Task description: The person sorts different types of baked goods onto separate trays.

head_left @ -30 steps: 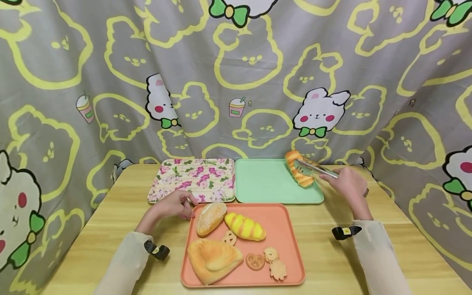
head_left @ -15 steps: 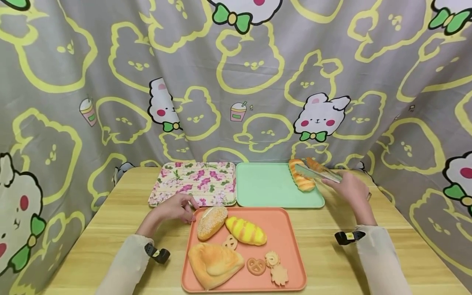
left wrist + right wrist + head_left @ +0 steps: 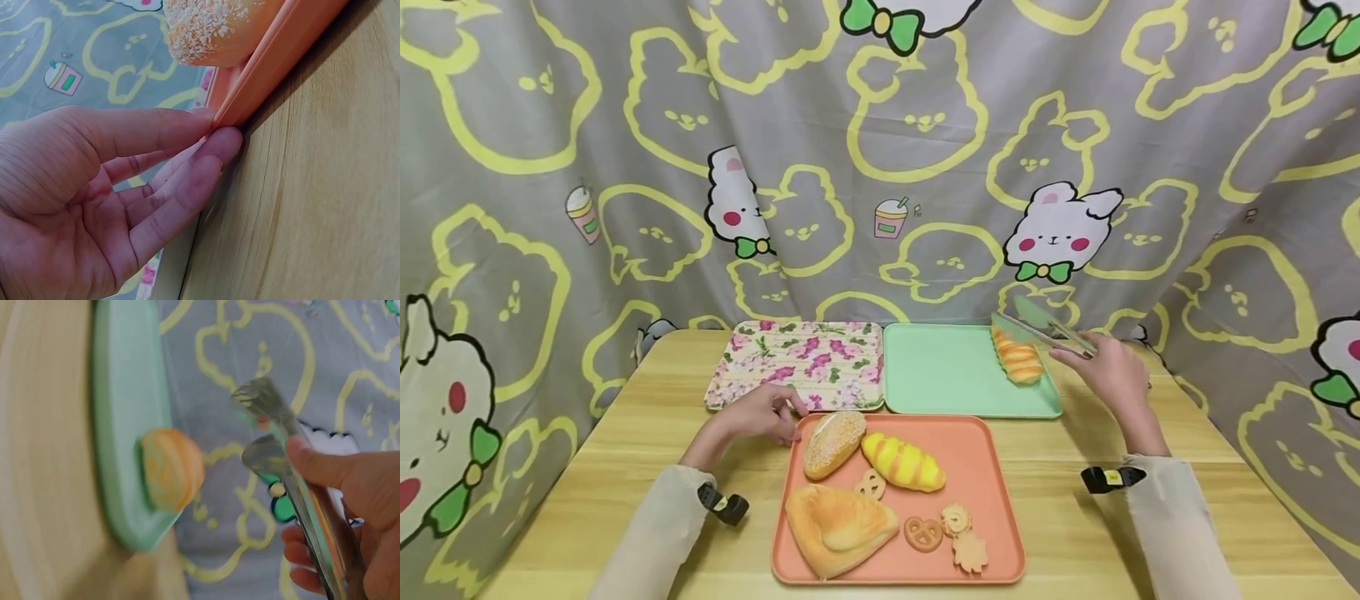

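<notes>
My right hand (image 3: 1116, 367) grips metal tongs (image 3: 300, 481) above the right end of the green tray (image 3: 940, 367). The tongs' arms stand apart with nothing between their tips. Below them a striped orange bread (image 3: 1021, 360) lies on that tray, its far end partly covered by the tongs in the head view. At the far left corner of the orange tray (image 3: 985, 442), my left hand (image 3: 763, 412) pinches the rim between thumb and fingertips, as the left wrist view shows. Just inside that corner sits a flake-topped bread roll (image 3: 835, 443).
The orange tray also holds a yellow striped bread (image 3: 904, 462), a folded pastry (image 3: 838, 529), a brown pretzel cookie (image 3: 922, 533) and several pale cookies. Left of the green tray lies a flowered tray (image 3: 805, 362). A patterned curtain (image 3: 917, 200) hangs behind the wooden table (image 3: 625, 450).
The tongs have let go of the striped orange bread and risen off it, leaving it on the green tray. My left hand keeps its place at the orange tray's corner.
</notes>
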Motion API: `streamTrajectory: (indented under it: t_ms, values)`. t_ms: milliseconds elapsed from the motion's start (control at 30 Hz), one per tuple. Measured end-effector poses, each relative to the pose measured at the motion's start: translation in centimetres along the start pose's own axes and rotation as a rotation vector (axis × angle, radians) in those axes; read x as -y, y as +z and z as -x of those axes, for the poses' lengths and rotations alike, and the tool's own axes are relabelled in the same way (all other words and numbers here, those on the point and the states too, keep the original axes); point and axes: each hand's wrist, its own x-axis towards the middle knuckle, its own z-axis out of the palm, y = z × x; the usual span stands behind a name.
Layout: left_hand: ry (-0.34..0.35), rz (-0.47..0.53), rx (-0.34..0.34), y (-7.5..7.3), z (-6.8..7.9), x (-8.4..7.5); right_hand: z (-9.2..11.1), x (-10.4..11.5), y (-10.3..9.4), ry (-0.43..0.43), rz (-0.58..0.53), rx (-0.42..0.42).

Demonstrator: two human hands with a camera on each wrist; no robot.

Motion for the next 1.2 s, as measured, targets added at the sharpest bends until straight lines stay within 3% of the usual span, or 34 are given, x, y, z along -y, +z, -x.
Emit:
streamTrajectory:
  t_ms: [167,433,600,700,933,1200]
  values:
    - [-0.013,-0.006,0.003,0.0,0.0,0.2,0.5,2.6,-0.9,-0.106,-0.094,-0.009]
    - [-0.012,-0.024,-0.007,-0.3,-0.4,0.0,2.5,7.6,-2.1,-0.325,-0.226,0.115]
    - [0.005,-0.008,0.005,-0.4,-0.5,0.0,3.5,9.5,-1.5,-0.512,-0.268,0.185]
    - [0.005,-0.001,0.006,-0.4,-0.4,0.1,3.9,10.2,-1.1,-0.579,-0.275,0.254]
    - [-0.003,0.004,0.011,-0.1,-0.2,0.1,4.5,10.7,-0.5,-0.647,-0.213,0.407]
    - [0.001,0.009,0.01,0.1,0.0,0.0,5.0,10.9,-0.1,-0.67,-0.186,0.493]
